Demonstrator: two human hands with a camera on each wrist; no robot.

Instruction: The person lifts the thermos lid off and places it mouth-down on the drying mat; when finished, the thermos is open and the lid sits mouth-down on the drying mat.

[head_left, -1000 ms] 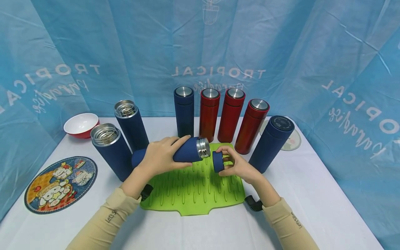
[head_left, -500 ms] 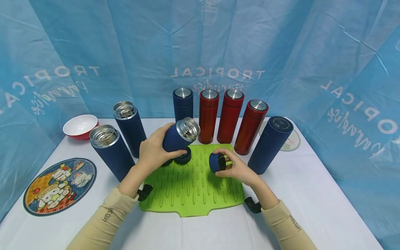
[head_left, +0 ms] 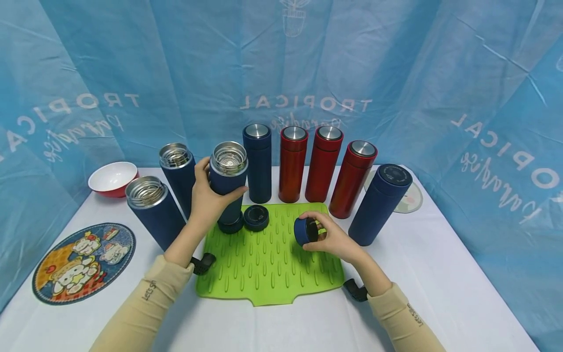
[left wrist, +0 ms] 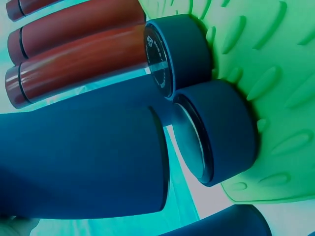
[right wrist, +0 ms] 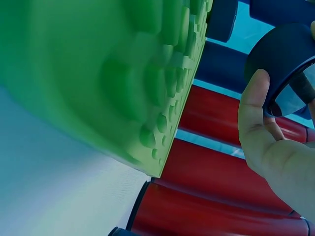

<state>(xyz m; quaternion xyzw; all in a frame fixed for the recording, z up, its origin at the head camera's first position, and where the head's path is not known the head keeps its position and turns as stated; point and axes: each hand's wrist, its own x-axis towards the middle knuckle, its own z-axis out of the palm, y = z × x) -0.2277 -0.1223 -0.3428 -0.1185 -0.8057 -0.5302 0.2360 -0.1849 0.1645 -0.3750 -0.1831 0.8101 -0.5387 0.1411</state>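
The left grip [head_left: 208, 198] holds an upright, uncapped blue flask [head_left: 226, 181] by the far left corner of the green mat [head_left: 270, 278]; the right grip [head_left: 333, 235] pinches a blue lid [head_left: 301, 231] near its right edge.

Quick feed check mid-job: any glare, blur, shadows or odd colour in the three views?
Head: mostly sharp, soft shadow on the green mat near the right hand; left wrist: strong blue-green cast, pale glare along a red bottle; right wrist: similar cast, near part of the green mat blurred, held blue lid crisper.
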